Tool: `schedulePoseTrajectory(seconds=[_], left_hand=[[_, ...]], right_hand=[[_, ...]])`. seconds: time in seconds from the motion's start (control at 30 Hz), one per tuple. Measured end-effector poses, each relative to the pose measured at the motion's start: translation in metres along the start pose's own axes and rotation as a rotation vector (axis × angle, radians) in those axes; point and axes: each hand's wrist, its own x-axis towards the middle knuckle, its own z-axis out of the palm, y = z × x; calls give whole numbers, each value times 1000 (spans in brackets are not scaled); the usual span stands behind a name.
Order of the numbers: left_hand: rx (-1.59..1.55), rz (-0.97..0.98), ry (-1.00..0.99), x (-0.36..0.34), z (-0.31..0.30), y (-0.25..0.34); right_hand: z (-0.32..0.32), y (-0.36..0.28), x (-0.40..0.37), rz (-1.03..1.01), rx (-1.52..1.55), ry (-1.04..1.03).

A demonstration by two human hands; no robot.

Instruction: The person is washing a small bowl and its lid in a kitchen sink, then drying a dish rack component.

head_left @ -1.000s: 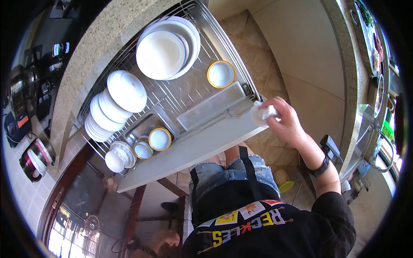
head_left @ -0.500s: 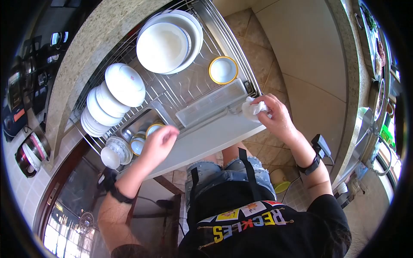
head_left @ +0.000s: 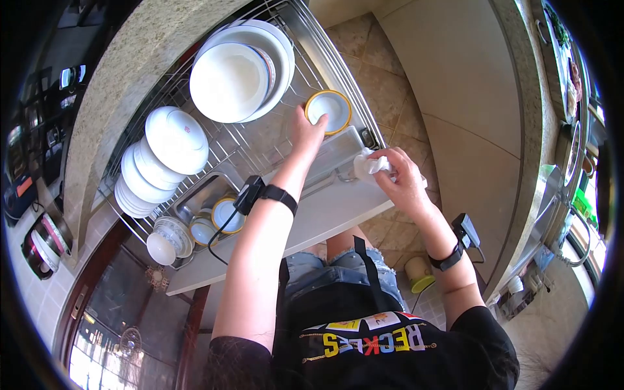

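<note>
Touching round yellow-rimmed bowl, clutching crumpled cloth

Hard daylight floods the scene from a window at the lower left and a bright opening at the far right, so the white plates and the cloth in the right hand are nearly blown out. The left hand is crisp, free of motion blur. Fisheye distortion bows the edge of the stone surface into a curve, and a black vignette swallows the dim corners.
</note>
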Motion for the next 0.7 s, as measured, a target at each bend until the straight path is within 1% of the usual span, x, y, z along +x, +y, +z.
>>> schedulePoseTrajectory(seconds=[0.07, 0.1, 0.13, 0.2, 0.27, 0.33, 0.37, 0.43, 0.47, 0.53, 0.57, 0.6, 0.63, 0.67, 0.7], left_hand=[[-108, -85, 57, 16, 7, -32], [-232, -261, 50, 6, 1, -4], [-231, -261, 49, 8, -2, -2], [-410, -353, -88, 10, -10, 3], [-402, -357, -61, 11, -13, 9], [-443, -366, 20, 14, -17, 12], [-445, -367, 20, 14, -21, 13], [-318, -407, -41, 13, -34, 16], [-318, -410, -37, 9, -41, 18], [-382, -357, -3, -6, -56, 19], [-382, -358, -1, -15, -66, 20], [-452, -380, -23, -25, -78, 19], [-523, -402, -44, -35, -90, 18], [-524, -404, -38, -44, -102, 14], [-529, -403, -22, -53, -114, 11]], right_hand=[[3, 6, 0, -7, -7, -1], [5, 8, 1, -19, 6, 24], [6, 10, 2, -31, 18, 48], [7, 10, 5, -13, 5, 16], [8, 10, 9, 4, -11, -17], [12, 8, 17, -87, -41, 3], [13, 6, 21, -86, -43, 1], [15, -1, 34, -136, -75, 2], [19, 0, 43, -137, -73, -2], [33, 6, 64, -263, -156, 34], [42, 9, 76, -274, -285, 29], [55, 18, 90, -276, -284, 26], [72, 30, 104, -206, -604, -84], [86, 38, 111, -132, -921, -195], [96, 42, 113, -139, -922, -198]])
